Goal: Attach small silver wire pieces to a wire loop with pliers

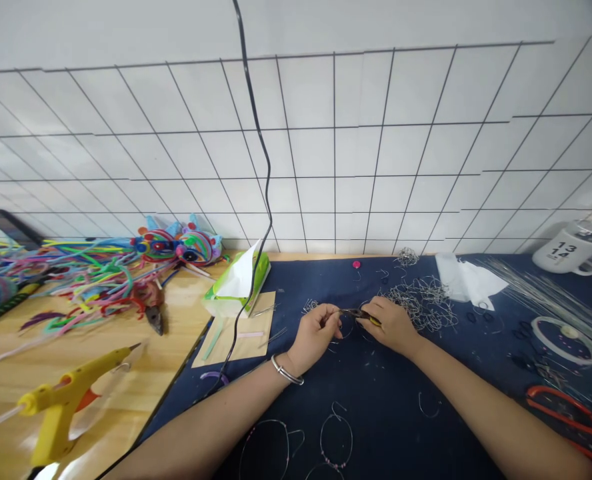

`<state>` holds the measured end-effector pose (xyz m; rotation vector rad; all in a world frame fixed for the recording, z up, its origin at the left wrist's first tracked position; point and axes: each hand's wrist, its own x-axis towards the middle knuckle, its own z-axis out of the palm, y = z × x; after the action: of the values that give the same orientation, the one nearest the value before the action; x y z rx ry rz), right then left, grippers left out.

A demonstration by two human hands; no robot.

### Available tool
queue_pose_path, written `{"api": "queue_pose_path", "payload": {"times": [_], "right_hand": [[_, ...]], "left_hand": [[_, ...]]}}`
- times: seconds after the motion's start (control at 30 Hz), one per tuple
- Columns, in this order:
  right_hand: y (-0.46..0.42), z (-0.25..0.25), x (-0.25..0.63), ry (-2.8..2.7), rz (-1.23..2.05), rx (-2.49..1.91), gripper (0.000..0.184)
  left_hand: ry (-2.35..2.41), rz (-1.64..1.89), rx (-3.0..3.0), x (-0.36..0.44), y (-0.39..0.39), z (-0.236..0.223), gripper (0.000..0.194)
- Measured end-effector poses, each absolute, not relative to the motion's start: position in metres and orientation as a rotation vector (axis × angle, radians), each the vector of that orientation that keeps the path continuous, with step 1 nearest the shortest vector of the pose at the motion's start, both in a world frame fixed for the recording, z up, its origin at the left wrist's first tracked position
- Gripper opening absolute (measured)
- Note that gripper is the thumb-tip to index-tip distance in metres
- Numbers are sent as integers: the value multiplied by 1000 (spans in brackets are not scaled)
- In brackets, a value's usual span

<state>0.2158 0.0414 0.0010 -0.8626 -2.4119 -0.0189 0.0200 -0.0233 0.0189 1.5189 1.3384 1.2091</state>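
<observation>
Centrally, right hand [389, 324] clasps pliers [363, 315] | left hand [317, 335] pinches wire [343, 320] | bare cloth [376, 407] nearer

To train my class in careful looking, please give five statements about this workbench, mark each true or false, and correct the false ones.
1. The right hand holds pliers. True.
2. The glue gun is blue. False: it is mainly yellow.
3. A bracelet is on the left wrist. True.
4. The mug stands left of the glue gun. False: it stands at the far right.
5. No tissue sticks out of the tissue pack. False: a white one does.
</observation>
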Motion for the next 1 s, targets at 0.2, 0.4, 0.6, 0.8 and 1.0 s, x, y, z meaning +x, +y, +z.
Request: {"api": "queue_pose_path", "payload": {"times": [0.2, 0.4, 0.6, 0.8, 1.0], "right_hand": [[43, 1, 217, -2394, 54, -878, 18], [42, 2, 217, -2381, 17, -852, 16], [43, 2, 217, -2396, 10, -855, 16], [42, 3, 217, -2403, -35, -853, 16], [43, 4, 218, -2393, -106, -863, 16]], "left_hand": [[1378, 1230, 1569, 20, -25, 19, 17], [1430, 1267, 1650, 20, -26, 18, 14], [1455, 1265, 1715, 20, -28, 20, 13], [1342, 1191, 1496, 18, -25, 19, 21], [1238, 1210, 1250, 16, -19, 11, 24]]}}
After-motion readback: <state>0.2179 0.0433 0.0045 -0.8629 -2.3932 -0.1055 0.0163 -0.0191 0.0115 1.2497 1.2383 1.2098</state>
